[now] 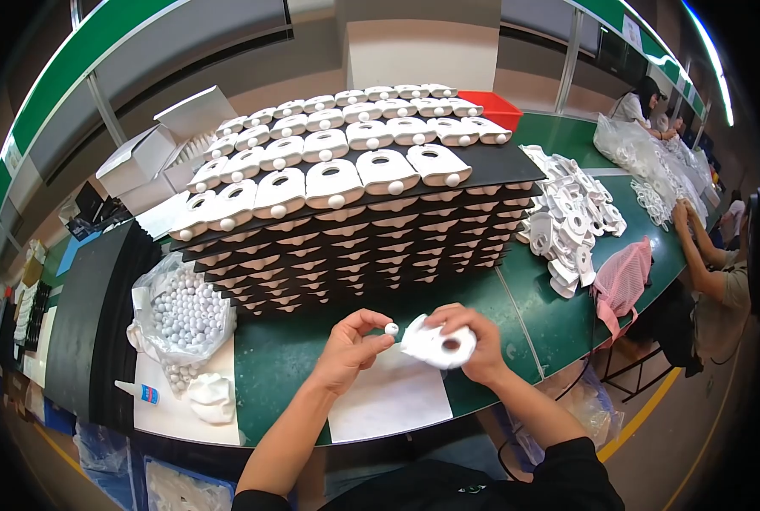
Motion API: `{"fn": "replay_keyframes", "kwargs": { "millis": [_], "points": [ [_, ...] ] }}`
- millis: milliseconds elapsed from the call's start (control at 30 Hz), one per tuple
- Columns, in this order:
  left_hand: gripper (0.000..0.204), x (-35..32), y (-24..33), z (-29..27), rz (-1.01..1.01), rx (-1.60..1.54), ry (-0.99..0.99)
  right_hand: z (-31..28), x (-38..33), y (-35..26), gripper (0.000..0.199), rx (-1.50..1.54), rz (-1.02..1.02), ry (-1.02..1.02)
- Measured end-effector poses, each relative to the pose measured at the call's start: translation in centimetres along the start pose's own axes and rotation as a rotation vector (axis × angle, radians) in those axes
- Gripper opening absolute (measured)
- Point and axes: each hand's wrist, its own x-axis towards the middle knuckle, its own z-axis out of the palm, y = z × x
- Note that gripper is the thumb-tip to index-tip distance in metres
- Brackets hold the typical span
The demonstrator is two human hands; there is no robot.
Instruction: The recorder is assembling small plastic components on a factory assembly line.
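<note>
Between thumb and forefinger, my left hand [352, 348] pinches a small white ball [391, 329] with a dark hole in it. Just to its right, my right hand [477, 343] grips a white plastic housing [437, 347] with a round opening, slightly smeared by motion. Ball and housing are close together but apart, above a white sheet of paper [388, 400] on the green table [278, 358]. Beyond my hands rises a tall stack of black boards [354, 247], layered with similar housings. Its top row holds white housings [333, 180], each with a ball at its front edge.
At left are a bag of white balls [188, 311], a glue bottle [138, 392], a crumpled white cloth or tissue [212, 398] and black boards [90, 324]. A pile of loose housings [570, 213] and a pink mesh bag [623, 281] lie right. Co-workers sit beyond.
</note>
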Motion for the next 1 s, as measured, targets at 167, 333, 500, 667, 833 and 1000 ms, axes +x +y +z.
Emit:
{"fn": "replay_keyframes", "kwargs": {
  "millis": [167, 333, 500, 667, 833, 1000],
  "points": [
    [0.024, -0.3, 0.6, 1.1, 0.017, 0.065, 0.039, 0.7, -0.6, 1.5, 0.014, 0.498, 0.417, 0.086],
    [0.021, -0.2, 0.4, 1.1, 0.01, 0.141, 0.035, 0.7, -0.5, 1.6, 0.012, 0.553, 0.442, 0.082],
    [0.018, -0.3, 0.3, 0.9, -0.017, 0.172, 0.032, 0.9, -0.3, 1.4, 0.009, 0.534, 0.431, 0.052],
    [0.034, -0.2, 0.6, 1.3, -0.04, 0.159, 0.022, 0.6, -0.5, 1.7, 0.01, 0.497, 0.419, 0.018],
    [0.063, -0.1, -0.1, 1.1, 0.088, 0.253, -0.042, 0.8, -0.3, 0.4, 0.014, 0.415, 0.543, -0.019],
    [0.072, 0.1, -0.7, 1.3, 0.223, 0.472, -0.059, 0.1, -0.1, -0.6, 0.021, 0.223, 0.502, -0.102]
  ]
}}
